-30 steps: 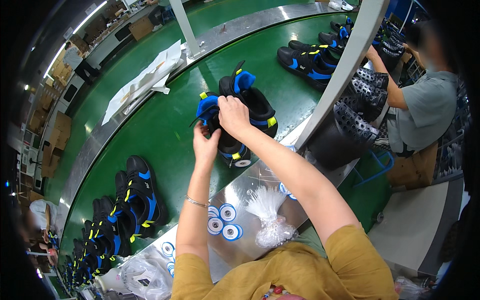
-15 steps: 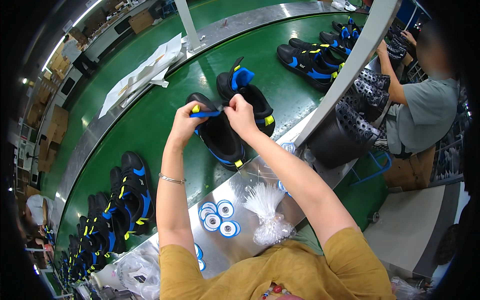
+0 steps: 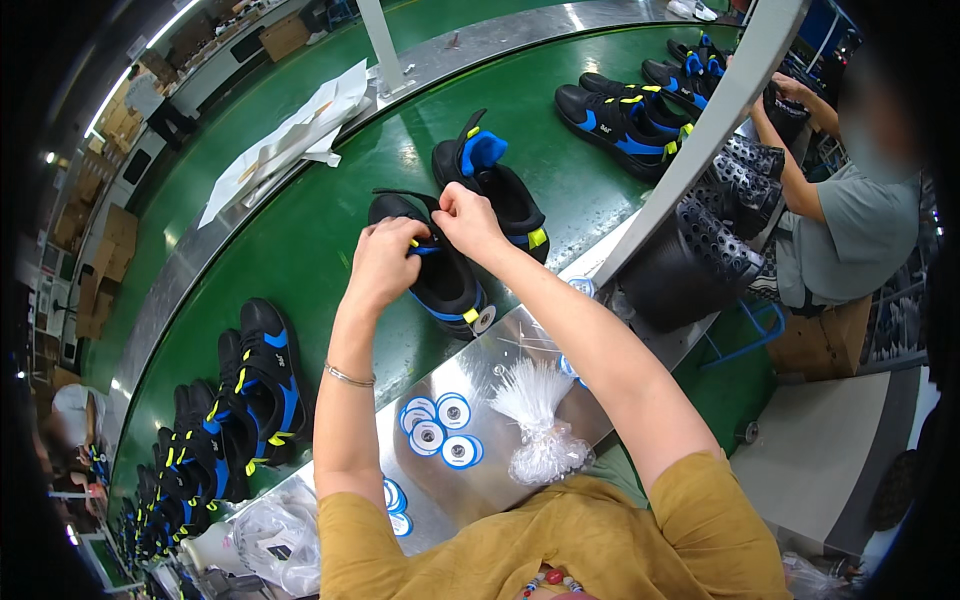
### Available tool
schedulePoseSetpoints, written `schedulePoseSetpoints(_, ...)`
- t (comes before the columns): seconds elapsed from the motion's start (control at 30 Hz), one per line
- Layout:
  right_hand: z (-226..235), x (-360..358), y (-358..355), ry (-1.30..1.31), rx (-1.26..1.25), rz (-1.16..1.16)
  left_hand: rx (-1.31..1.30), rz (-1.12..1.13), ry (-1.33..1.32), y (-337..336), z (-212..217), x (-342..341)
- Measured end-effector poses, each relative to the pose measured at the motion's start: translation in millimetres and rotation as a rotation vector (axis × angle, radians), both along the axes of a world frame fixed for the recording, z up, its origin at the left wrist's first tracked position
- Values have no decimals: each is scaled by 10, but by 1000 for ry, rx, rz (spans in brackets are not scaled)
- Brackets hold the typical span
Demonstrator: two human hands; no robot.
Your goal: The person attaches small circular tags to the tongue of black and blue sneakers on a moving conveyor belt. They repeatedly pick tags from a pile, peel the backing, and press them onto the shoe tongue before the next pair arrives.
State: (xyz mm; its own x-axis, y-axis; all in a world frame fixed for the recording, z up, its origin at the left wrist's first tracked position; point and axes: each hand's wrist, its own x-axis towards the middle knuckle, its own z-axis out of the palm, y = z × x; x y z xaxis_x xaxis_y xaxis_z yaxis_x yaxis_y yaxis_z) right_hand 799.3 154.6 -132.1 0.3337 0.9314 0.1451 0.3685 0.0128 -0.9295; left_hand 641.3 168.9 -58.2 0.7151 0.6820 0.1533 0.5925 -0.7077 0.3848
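A black and blue shoe point(image 3: 452, 283) with a yellow heel loop stands on the green belt, toe pointing away from me. My left hand point(image 3: 388, 258) rests with bent fingers over its tongue, a yellow tab showing by the fingertips. Pinched in my right hand point(image 3: 468, 218) is the shoe's black strap point(image 3: 405, 193), raised above the toe. Beside the heel hangs a round white tag point(image 3: 484, 319). The matching shoe point(image 3: 515, 205) stands just to the right, its strap up and blue tongue lining exposed.
Round blue-rimmed tags point(image 3: 427, 437) and a bundle of thin clear plastic fasteners point(image 3: 530, 395) lie on the metal ledge point(image 3: 480, 380). More shoes point(image 3: 268, 375) line the belt at left and far right point(image 3: 615, 125). A grey post point(image 3: 690, 150) rises at right, near another person point(image 3: 850, 220).
My left hand has come down from the pulled-up tongue onto the shoe. The strap now shows stretched above the toe, and a round tag has come into sight at the heel.
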Motion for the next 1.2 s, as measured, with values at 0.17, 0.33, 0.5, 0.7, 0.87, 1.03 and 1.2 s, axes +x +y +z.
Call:
schedulePoseSetpoints(0.17,62,-60,-20,-33,-75,-17,628,-81,276,-172,-137,152)
schedulePoseSetpoints(0.33,60,-78,-3,-21,-75,-2,612,-101,310,-256,-185,50)
schedulePoseSetpoints(0.5,108,-148,-28,-40,-71,9,551,-81,254,-291,-198,-36)
schedulePoseSetpoints(0.7,253,-120,-186,-145,-37,72,344,536,-445,-543,-580,-137)
schedulePoseSetpoints(0.87,430,-252,-292,-329,367,189,-229,723,-714,-459,-846,-135)
schedulePoseSetpoints(1.03,523,-215,-302,-450,126,276,-137,642,-715,-444,-806,-66)
schedulePoseSetpoints(1.2,780,-80,-370,-539,49,322,-67,447,-715,-455,-728,-35)
